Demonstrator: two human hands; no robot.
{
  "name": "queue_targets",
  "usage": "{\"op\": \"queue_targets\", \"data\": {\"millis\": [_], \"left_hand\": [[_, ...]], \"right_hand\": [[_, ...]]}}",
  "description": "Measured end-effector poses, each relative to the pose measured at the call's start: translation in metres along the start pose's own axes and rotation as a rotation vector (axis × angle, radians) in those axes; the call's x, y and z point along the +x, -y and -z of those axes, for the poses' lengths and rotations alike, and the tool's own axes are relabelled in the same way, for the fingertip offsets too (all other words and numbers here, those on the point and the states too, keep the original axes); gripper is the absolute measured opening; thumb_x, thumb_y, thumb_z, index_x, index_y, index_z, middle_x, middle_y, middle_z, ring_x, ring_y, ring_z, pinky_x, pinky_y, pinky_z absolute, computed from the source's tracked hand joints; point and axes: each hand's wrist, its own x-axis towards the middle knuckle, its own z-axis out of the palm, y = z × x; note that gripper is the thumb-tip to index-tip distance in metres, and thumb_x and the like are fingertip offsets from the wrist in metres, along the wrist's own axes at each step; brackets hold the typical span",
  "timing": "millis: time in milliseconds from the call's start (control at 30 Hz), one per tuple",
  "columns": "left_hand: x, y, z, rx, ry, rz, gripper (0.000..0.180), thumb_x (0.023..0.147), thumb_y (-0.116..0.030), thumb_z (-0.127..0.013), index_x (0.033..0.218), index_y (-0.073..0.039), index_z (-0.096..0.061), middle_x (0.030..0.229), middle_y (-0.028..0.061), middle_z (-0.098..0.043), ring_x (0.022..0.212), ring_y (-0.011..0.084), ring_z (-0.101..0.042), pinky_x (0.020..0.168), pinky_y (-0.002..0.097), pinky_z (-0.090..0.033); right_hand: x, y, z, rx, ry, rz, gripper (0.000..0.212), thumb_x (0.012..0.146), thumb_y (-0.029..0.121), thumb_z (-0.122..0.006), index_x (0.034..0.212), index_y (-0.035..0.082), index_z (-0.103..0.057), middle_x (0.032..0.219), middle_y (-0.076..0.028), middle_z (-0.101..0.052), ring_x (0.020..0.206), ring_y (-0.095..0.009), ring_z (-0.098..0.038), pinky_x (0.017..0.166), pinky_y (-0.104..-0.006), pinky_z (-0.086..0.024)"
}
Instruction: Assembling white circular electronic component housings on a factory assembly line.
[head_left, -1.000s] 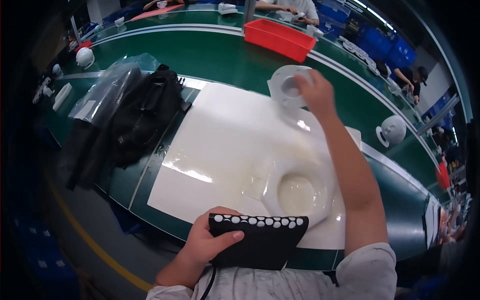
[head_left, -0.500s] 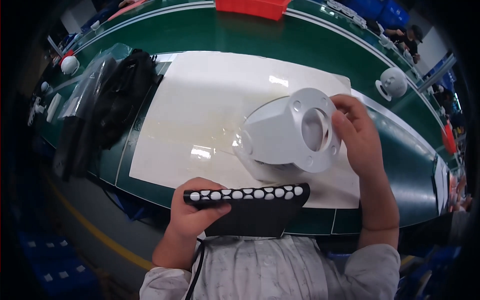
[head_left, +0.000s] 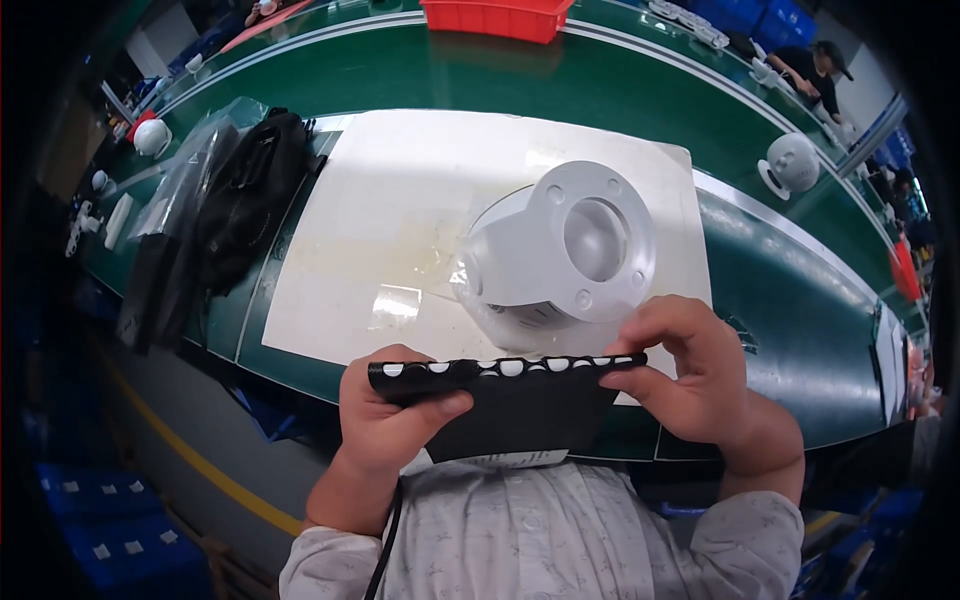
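My left hand [head_left: 395, 415] grips the left end of a black flat panel [head_left: 535, 410]. White round pieces [head_left: 512, 367] line the panel's upper edge, and a pale printed strip shows along its lower side. At the panel's right end, the thumb and fingers of my right hand [head_left: 690, 365] close on the corner; whether they also pinch a white piece is too small to make out. Beyond the panel, a white plastic housing [head_left: 510, 250] rests tilted on a white sheet [head_left: 350, 220]. Its round flange has a large central opening and several small round recesses, and neither hand touches it.
Left of the sheet lie a black bag [head_left: 255, 180] and clear plastic wrapping [head_left: 190, 165]. A red bin [head_left: 500, 20] stands across the green bench [head_left: 370, 65]. A white dome unit [head_left: 793, 163] sits at far right. Another person [head_left: 815, 75] works beyond it.
My right hand has left the white housing and come down to the black panel's right end. The housing has shifted slightly left, and the panel has tipped a little.
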Motion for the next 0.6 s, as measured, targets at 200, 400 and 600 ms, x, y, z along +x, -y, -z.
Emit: {"op": "queue_targets", "data": {"millis": [200, 400, 600], "left_hand": [[0.0, 0.0, -0.001, 0.131, -0.012, -0.063, 0.014, 0.065, 0.005, -0.069, 0.07, 0.003, -0.056, 0.059, 0.0026, -0.056, 0.052, 0.0047, -0.048, 0.047, 0.0173, -0.035], [0.0, -0.005, -0.004, 0.182, 0.015, 0.02, 0.012, 0.066, 0.004, -0.068, 0.07, 0.003, -0.057, 0.059, 0.0023, -0.056, 0.054, 0.0038, -0.047, 0.048, 0.0175, -0.035], [-0.001, -0.005, -0.009, 0.228, 0.011, 0.083, 0.021, 0.061, 0.005, -0.069, 0.076, 0.002, -0.055, 0.066, 0.0019, -0.056, 0.059, 0.0061, -0.05, 0.054, 0.0176, -0.038]], "right_hand": [[0.001, 0.002, 0.008, -0.197, 0.06, 0.04, 0.028, 0.063, -0.009, -0.065, 0.084, 0.005, -0.053, 0.094, -0.011, -0.055, 0.082, -0.022, -0.056, 0.069, -0.0291, -0.044], [0.011, 0.001, 0.0, -0.461, -0.058, 0.476, 0.043, 0.063, -0.004, -0.067, 0.099, 0.01, -0.046, 0.091, -0.01, -0.057, 0.085, -0.027, -0.055, 0.069, -0.0346, -0.042], [0.012, -0.002, -0.002, -0.453, 0.002, 0.494, 0.06, 0.065, -0.003, -0.066, 0.115, 0.008, -0.034, 0.081, -0.006, -0.058, 0.079, -0.023, -0.055, 0.07, -0.0355, -0.038]]}}
